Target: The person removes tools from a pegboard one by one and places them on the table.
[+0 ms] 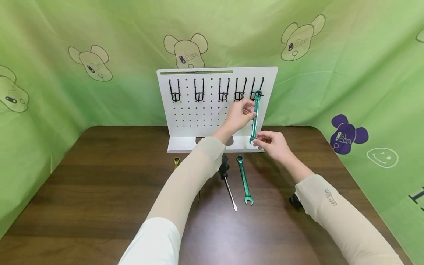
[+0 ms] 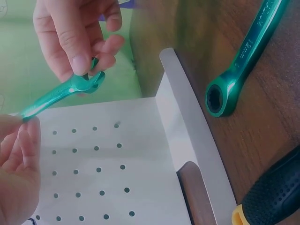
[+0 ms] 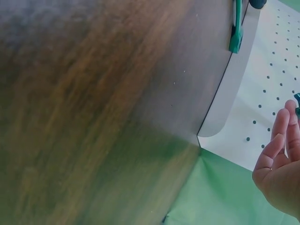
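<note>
A green combination wrench (image 1: 254, 123) stands nearly upright before the right side of a white pegboard (image 1: 208, 131). Its ring end overlaps the rightmost black hook (image 1: 262, 81); I cannot tell whether it hangs there. My left hand (image 1: 239, 115) pinches the wrench's shaft between thumb and fingers. Lower down, my right hand (image 1: 274, 145) pinches the open-ended jaw. In the left wrist view, both the left hand (image 2: 21, 173) and right hand (image 2: 70, 37) hold this wrench (image 2: 56, 97). The right wrist view catches just the right hand (image 3: 283, 176) and a sliver of the wrench.
Several more black double hooks (image 1: 199, 86) line the board's top. On the brown table (image 1: 82, 191) lie a second green wrench (image 1: 244, 179), a screwdriver (image 1: 229, 189) with a black handle and a gold wrench (image 1: 176, 161), partly hidden by my left arm. Green patterned cloth (image 1: 132, 99) surrounds the table.
</note>
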`<state>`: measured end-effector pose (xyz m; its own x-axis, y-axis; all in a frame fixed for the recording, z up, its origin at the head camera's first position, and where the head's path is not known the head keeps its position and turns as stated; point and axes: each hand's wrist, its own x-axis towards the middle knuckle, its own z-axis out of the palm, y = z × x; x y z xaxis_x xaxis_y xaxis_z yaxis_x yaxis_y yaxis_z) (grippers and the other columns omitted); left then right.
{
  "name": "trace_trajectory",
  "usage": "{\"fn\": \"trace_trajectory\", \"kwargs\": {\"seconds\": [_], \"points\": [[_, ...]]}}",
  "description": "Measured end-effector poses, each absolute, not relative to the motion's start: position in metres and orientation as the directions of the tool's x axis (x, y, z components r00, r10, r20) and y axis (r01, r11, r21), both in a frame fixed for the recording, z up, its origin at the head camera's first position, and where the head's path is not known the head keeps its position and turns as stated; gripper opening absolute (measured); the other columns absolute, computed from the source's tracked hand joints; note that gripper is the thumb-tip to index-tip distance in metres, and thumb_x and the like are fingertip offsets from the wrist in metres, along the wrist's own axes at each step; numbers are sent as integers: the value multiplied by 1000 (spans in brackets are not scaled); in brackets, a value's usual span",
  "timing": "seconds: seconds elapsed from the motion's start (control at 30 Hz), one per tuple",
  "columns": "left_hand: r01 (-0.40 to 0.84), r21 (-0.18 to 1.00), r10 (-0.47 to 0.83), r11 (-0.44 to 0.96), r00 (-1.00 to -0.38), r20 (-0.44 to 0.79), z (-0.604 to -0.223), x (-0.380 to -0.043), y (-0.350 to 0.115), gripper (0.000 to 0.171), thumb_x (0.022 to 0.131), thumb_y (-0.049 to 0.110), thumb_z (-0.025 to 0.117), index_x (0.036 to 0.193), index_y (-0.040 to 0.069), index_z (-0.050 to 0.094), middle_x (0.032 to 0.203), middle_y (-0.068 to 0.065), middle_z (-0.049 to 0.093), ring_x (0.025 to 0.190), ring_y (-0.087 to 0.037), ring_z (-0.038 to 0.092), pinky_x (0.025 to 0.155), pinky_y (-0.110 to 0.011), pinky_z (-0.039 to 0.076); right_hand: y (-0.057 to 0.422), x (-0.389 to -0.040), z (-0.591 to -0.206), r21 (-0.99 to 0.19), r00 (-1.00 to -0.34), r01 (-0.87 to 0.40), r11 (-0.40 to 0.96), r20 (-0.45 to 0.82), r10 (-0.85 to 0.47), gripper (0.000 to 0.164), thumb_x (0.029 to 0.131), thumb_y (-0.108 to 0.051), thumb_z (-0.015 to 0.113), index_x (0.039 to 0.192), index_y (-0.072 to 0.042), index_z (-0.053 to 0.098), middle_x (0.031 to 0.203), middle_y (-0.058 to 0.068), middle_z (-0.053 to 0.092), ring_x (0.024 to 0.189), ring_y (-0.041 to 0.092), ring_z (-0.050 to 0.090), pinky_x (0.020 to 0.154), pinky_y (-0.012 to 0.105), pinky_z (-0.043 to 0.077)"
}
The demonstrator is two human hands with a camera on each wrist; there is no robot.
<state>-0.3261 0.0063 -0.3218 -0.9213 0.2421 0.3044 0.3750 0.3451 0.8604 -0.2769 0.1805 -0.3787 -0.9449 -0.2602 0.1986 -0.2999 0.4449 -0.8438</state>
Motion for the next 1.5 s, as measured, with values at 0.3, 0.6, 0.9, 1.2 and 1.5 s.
{"fn": "trace_trajectory", "kwargs": {"seconds": [0.3, 0.6, 0.9, 1.2, 1.5], "points": [[391, 847, 261, 362, -914, 310, -322, -322, 6, 29, 94, 6, 67, 122, 3, 64, 103, -11, 71, 92, -20, 67, 79, -16, 53, 182, -268, -377, -823, -940, -323, 467, 221, -260, 24, 91, -3, 69, 108, 13, 67, 87, 24, 73, 63, 3, 61, 55, 19, 50], [408, 847, 261, 340, -907, 331, -321, -316, 6, 27, 94, 7, 67, 121, 4, 64, 101, -10, 70, 89, -19, 67, 77, -15, 52, 184, -263, -375, -820, -937, -335, 465, 236, -259, 24, 91, -3, 70, 109, 13, 68, 88, 22, 74, 65, -1, 62, 58, 20, 53], [415, 848, 264, 328, -903, 340, -319, -311, 7, 26, 94, 6, 67, 120, 5, 65, 100, -10, 71, 87, -18, 67, 76, -14, 52, 186, -260, -375, -823, -935, -341, 454, 246, -257, 25, 90, -3, 70, 110, 13, 67, 87, 14, 75, 67, -3, 63, 60, 18, 54], [390, 863, 271, 320, -911, 311, -315, -307, 6, 27, 94, 6, 67, 121, 6, 64, 103, -10, 70, 91, -18, 67, 75, -16, 53, 185, -256, -374, -815, -929, -361, 453, 271, -252, 24, 89, -4, 72, 107, 12, 69, 82, -6, 74, 68, -5, 62, 61, 14, 52], [428, 847, 301, 315, -892, 338, -310, -300, 6, 29, 94, 6, 67, 123, 4, 63, 103, -11, 70, 91, -20, 67, 76, -15, 53, 188, -250, -372, -811, -922, -382, 444, 301, -243, 23, 88, -2, 73, 107, 10, 70, 78, -27, 65, 68, -8, 59, 60, 12, 50]]}}
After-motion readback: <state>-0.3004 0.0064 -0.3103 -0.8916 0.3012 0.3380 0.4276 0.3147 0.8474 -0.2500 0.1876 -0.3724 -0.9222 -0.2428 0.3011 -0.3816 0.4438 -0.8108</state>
